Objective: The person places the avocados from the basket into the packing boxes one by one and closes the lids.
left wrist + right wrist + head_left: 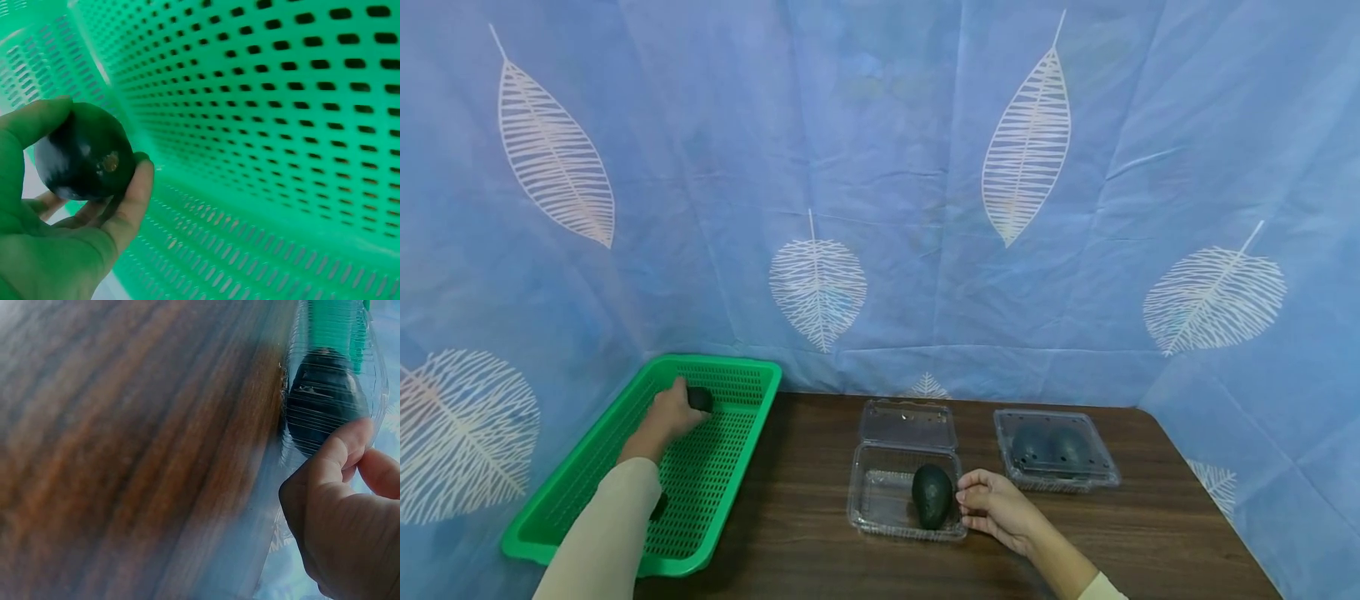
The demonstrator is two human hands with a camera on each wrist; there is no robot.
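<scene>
My left hand (672, 412) reaches inside a green perforated basket (739, 473) and grips a dark avocado (84, 153), thumb on one side and fingers curled round the other. A second avocado (659, 506) in the basket is mostly hidden behind my left forearm. On the table, a clear plastic clamshell box (880, 502) stands with its lid folded back. One dark avocado (932, 497) lies in its right half. At the box's right edge, my right hand (1000, 510) pinches the rim between thumb and fingers.
To the right, a lidded clear box (1056, 450) holds two avocados, seen through its plastic. Brown wooden table (805, 467) surface lies between basket and boxes. A blue leaf-print cloth (895, 167) hangs behind and at both sides.
</scene>
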